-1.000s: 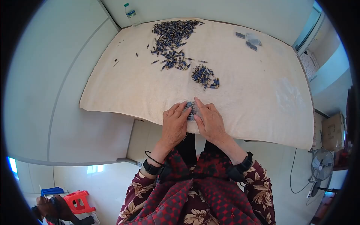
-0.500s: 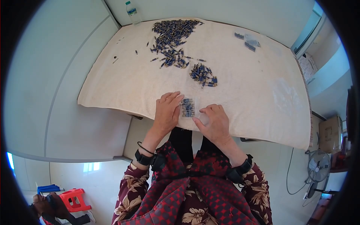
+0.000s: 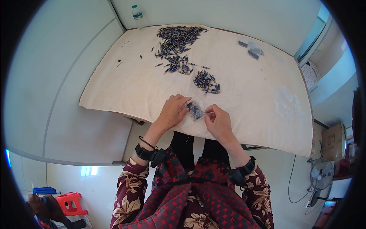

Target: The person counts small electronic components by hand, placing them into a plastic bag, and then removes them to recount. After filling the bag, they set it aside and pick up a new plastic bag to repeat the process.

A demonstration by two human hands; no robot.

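Observation:
A small clear plastic bag (image 3: 195, 111) filled with blue-and-gold cylindrical pieces lies tilted between my hands, near the front edge of the table. My left hand (image 3: 172, 111) grips its left side, thumb and fingers closed at the edge. At the bag's right edge, the thumb and fingertips of my right hand (image 3: 219, 120) are pinched together on the plastic. Just beyond the bag is a small pile of the same blue-and-gold pieces (image 3: 206, 81). A much larger heap of them (image 3: 179, 38) spreads toward the back of the table.
A cream cloth (image 3: 251, 103) covers the table. Dark strips of parts and a plastic bag (image 3: 254, 49) lie at the back right. A water bottle (image 3: 138, 17) stands at the back left. On the floor are a red stool (image 3: 71, 204), a fan (image 3: 321, 173) and a cardboard box (image 3: 334, 141).
The filled bag has turned from upright to slanted and shifted slightly right. My right hand's fingers have closed on its right edge; before, they were spread beside it.

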